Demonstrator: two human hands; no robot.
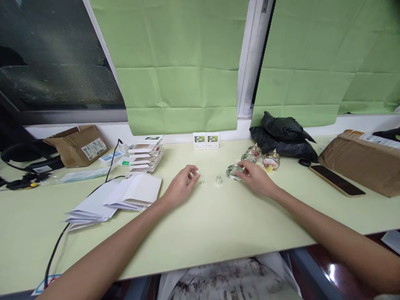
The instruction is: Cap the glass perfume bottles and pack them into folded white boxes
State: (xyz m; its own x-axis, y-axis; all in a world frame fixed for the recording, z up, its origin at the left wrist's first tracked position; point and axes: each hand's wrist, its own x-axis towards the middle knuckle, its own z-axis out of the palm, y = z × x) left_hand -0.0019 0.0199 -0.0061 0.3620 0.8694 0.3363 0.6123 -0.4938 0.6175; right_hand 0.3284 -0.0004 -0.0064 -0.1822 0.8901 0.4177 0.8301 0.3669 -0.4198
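Observation:
My left hand rests on the pale green table, fingers curled in a pinch by a tiny clear piece; what it pinches is too small to name. A small silver cap stands between my hands. My right hand reaches to a round glass jar and grips its right side with its fingertips. Two more small glass jars with coloured contents stand just behind it.
Folded white papers and a stack of flat cartons lie at left. Two small white boxes stand by the wall. A black bag, a phone, brown parcels and a black cable are around.

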